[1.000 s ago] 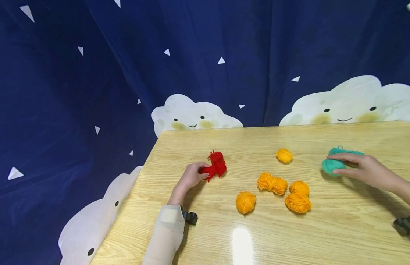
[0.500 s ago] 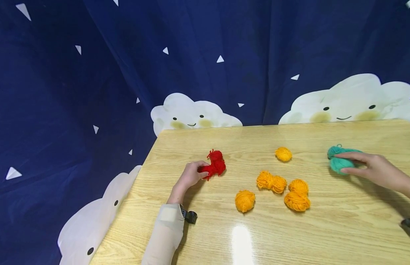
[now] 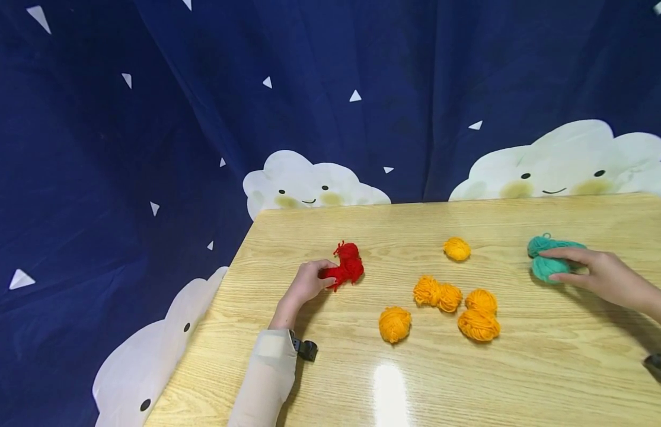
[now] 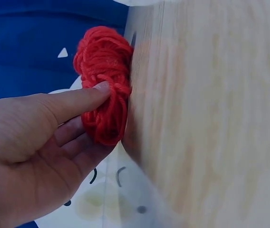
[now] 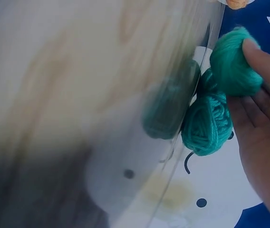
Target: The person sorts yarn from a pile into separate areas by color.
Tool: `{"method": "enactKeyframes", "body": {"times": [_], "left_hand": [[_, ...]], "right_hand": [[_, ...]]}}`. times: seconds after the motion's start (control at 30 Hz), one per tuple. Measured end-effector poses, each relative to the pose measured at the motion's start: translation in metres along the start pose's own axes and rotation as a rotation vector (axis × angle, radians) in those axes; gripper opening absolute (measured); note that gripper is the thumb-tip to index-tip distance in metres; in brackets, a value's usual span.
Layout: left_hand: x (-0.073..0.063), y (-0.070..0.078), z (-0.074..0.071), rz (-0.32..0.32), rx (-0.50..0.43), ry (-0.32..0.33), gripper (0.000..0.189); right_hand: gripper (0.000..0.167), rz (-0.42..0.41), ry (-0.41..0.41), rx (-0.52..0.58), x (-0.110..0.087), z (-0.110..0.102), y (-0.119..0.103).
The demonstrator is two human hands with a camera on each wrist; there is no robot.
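- The left hand [image 3: 307,280] is partly closed, pinching the near end of a fuzzy red yarn bundle [image 3: 351,264] on the left of the table, thumb on one side and fingers opposite.
- The right hand [image 3: 602,273] is half closed, thumb and fingers gripping a smooth teal yarn ball [image 3: 549,268] at the table's right; a looser teal yarn skein [image 3: 567,244] lies against it, partly hidden.
- Both should be light, soft and not slippery, squashing under pressure; a gentle hold round the thick middle seems best, as loose strands could snag.
- Between the hands, on the pale wood-grain table [image 3: 335,373], lie a small oval orange yarn ball [image 3: 457,249], a two-lobed orange yarn bundle [image 3: 438,294], a stacked-looking orange yarn pair [image 3: 479,314] and a round orange yarn ball [image 3: 395,324], standing in the way of any straight crossing.
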State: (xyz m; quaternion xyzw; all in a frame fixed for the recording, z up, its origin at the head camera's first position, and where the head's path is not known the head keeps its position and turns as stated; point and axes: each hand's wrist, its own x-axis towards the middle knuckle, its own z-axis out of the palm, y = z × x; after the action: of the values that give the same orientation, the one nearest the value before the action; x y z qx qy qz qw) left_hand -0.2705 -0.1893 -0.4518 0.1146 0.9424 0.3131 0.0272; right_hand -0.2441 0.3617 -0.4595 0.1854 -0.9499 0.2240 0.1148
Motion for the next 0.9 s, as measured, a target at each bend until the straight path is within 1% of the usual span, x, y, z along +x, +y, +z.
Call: {"method": "enactKeyframes", "body": {"times": [0.17,0.3,0.4,0.5,0.57,0.73,0.9], "left_hand": [[-0.0003,-0.0010,0.0003,0.000,-0.009,-0.001,0.025],[-0.0008,-0.0008,0.0006,0.014,0.000,0.003,0.025],[-0.0016,0.0009,0.0006,0.018,0.009,-0.007,0.026],[-0.0027,0.0022,0.0008,0.018,0.021,-0.017,0.029],[-0.0029,0.0026,0.0010,0.023,0.028,-0.017,0.032],[-0.0030,0.0031,0.0019,0.037,0.020,0.006,0.037],[-0.0048,0.0048,0.0016,0.078,0.012,0.041,0.039]], "right_hand": [[0.038,-0.052,0.021,0.004,-0.0004,0.0014,-0.0004],[0.037,-0.044,0.014,-0.017,-0.0002,0.0005,0.0000],[0.037,-0.033,0.016,-0.030,-0.0004,-0.0003,-0.0005],[0.037,-0.020,0.013,-0.049,-0.0006,0.0004,0.0000],[0.037,-0.028,0.007,-0.055,-0.0010,0.0003,0.0010],[0.038,-0.028,-0.011,-0.070,-0.0004,0.0008,0.0007],[0.038,-0.020,-0.024,-0.089,0.0005,0.0018,-0.0012]]}}
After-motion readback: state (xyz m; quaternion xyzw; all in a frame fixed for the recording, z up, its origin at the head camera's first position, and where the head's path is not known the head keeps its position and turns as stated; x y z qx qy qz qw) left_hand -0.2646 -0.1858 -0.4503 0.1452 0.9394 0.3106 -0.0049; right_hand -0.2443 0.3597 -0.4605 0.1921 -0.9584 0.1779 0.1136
